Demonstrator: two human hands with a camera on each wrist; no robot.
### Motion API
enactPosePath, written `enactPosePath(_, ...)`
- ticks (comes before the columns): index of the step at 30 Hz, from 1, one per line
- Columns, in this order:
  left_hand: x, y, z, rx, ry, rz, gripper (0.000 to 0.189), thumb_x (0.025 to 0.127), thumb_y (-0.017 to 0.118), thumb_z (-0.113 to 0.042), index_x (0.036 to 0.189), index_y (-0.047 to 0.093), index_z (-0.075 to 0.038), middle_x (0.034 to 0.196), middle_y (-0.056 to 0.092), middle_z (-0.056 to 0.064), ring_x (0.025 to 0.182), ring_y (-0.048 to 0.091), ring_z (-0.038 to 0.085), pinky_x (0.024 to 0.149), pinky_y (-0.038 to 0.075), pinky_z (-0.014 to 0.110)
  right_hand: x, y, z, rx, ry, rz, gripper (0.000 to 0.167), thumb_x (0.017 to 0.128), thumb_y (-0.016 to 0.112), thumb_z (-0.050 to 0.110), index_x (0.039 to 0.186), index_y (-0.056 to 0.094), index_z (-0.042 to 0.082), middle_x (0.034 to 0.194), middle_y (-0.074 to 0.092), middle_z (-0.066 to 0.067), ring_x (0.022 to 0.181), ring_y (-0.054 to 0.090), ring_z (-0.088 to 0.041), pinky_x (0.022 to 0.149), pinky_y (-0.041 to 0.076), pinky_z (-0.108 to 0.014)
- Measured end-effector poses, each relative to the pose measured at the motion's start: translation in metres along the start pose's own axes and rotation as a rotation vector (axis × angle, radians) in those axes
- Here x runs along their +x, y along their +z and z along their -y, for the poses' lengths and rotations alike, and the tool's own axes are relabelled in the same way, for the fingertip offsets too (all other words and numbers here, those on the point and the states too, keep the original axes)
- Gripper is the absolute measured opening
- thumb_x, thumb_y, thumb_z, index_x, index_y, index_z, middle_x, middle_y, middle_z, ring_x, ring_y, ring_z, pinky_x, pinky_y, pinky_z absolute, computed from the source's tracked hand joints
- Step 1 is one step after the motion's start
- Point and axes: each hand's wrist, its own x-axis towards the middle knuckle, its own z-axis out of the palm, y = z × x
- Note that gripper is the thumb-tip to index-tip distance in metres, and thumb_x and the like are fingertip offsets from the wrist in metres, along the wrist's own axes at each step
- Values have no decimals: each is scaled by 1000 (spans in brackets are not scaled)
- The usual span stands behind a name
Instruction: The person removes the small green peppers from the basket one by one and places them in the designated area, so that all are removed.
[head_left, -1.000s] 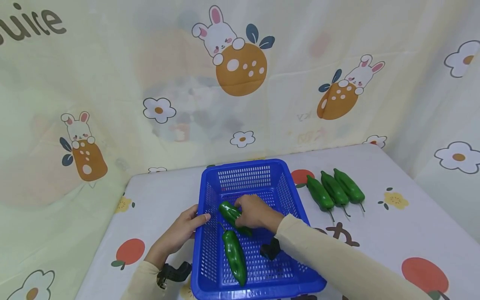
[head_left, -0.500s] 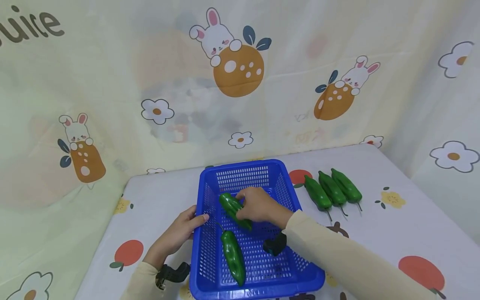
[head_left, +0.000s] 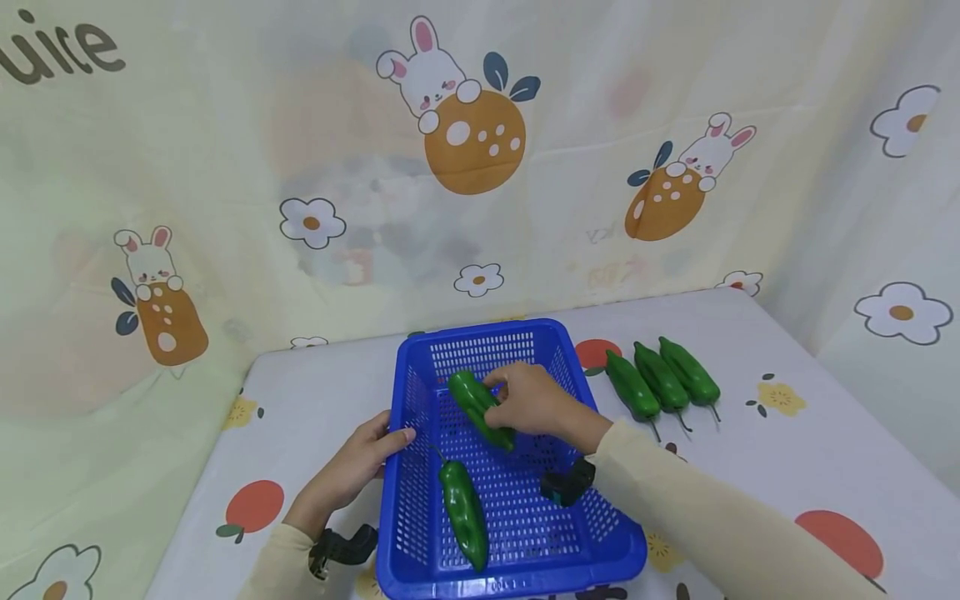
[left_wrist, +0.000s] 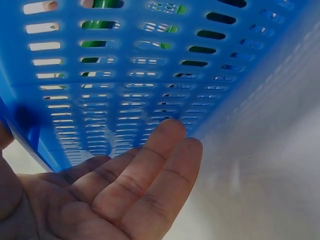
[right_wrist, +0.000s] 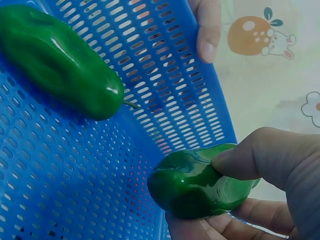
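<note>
A blue plastic basket (head_left: 517, 575) with slotted walls stands on the table. At its left rim is my left hand (head_left: 356, 458), thumb over the edge and fingers along the outer wall; those fingers (left_wrist: 165, 172) lie nearly straight in the left wrist view. Inside the basket my right hand (head_left: 536, 400) holds a green pepper (head_left: 472, 398) between thumb and fingers. Its blunt end shows in the right wrist view, the pepper (right_wrist: 195, 190) partly hidden by the thumb. A second green pepper (head_left: 463, 512) lies on the basket floor, stem toward the held one.
Right of the basket, a row of green peppers (head_left: 663, 379) lies side by side on the patterned tablecloth (head_left: 750, 467). A curtain (head_left: 360, 125) printed with rabbits and fruit hangs behind the table.
My right hand has moved the held pepper away from the other pepper, toward the basket's far end and slightly right. The left hand has stayed at the rim.
</note>
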Motion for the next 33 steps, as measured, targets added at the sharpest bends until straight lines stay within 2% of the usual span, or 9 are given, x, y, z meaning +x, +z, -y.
enactPosePath(11, 2, 1, 2, -13, 0, 11, 65, 109, 53, -35, 160, 32, -1, 137, 63, 28, 107, 74, 36, 88, 62, 51, -11, -18, -7, 20, 1, -34, 54, 79, 75, 2, 132, 66, -4, 89, 71, -9, 69, 67, -16, 61, 63, -30)
enactPosePath(24, 1, 0, 1, -14, 12, 20, 64, 109, 52, -33, 159, 31, 1, 136, 63, 29, 106, 74, 36, 87, 63, 50, -27, -36, -13, 10, 3, -74, 55, 81, 73, 5, 135, 65, -3, 85, 66, -7, 60, 58, -13, 60, 60, -31)
enactPosePath(28, 1, 1, 0, -12, 2, 10, 64, 109, 53, -33, 160, 32, -1, 136, 63, 28, 106, 74, 35, 87, 63, 50, -31, -43, -15, 9, 6, -91, 55, 82, 74, 6, 136, 64, -3, 89, 67, -8, 59, 62, -13, 59, 59, -30)
enactPosePath(33, 1, 1, 1, -16, -1, 7, 64, 109, 53, -34, 159, 32, 0, 136, 64, 28, 105, 75, 35, 87, 63, 51, -39, -50, -16, 31, 3, -95, 55, 83, 74, 6, 136, 63, -6, 91, 67, -10, 61, 64, -14, 62, 63, -34)
